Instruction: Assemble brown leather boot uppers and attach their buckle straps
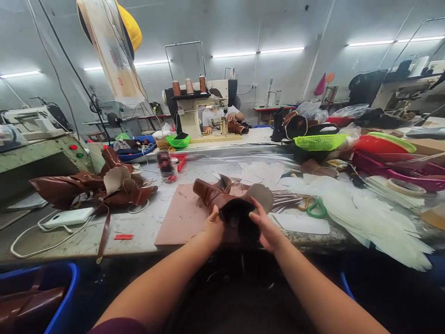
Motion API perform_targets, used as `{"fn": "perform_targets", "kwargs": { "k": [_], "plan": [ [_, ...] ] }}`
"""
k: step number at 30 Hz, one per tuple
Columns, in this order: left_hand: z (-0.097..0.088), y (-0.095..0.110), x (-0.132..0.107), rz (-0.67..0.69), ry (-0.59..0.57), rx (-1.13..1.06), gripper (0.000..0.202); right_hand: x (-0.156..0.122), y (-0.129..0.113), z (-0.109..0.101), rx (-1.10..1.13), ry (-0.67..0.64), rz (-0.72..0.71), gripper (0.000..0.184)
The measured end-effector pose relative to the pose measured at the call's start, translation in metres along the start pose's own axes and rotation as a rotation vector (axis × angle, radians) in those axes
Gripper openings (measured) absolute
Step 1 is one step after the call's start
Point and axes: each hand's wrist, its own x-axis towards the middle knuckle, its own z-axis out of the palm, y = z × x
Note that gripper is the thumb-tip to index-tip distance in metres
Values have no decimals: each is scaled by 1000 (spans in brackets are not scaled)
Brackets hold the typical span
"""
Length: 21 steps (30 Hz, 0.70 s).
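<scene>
Between my hands is a brown leather boot upper [212, 194], its dark-lined opening turned toward me. My left hand [213, 227] grips its left side, thumb up along the leather. On the other side of the opening, my right hand [266, 227] holds the edge with thumb and fingers bent around it. A pinkish-brown work board [177, 218] lies under the boot upper. Behind the opening, a greyish scalloped piece [261, 197] sticks out to the right. Parts of the fingers on both hands are hidden by the leather.
Brown boot uppers [69, 185] and a white power bank [69, 216] with a cable lie left. Green-handled scissors [317, 208] and white sheets [368, 213] lie right. A sewing machine [191, 113] stands beyond, a person [213, 118] behind it. A blue bin [74, 283] is lower left.
</scene>
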Motion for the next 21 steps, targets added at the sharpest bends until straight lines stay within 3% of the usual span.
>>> {"fn": "perform_targets", "kwargs": {
  "k": [3, 9, 15, 19, 21],
  "plan": [
    [-13, -1, -1, 63, 0, 21, 39, 1, 10, 3, -83, 140, -18, 51],
    [-31, -6, 10, -40, 83, 72, 27, 6, -11, 13, -548, -2, -162, 25],
    [-17, -5, 6, -10, 93, 75, 31, 21, -36, 33, -1048, -193, -125, 26],
    [-8, 6, -1, -9, 85, 48, 42, 31, -42, 50, -1188, -210, -176, 36],
    [-4, 13, -4, -31, 88, 39, 45, 34, -44, 57, -1209, -300, -257, 34]
  ]
}}
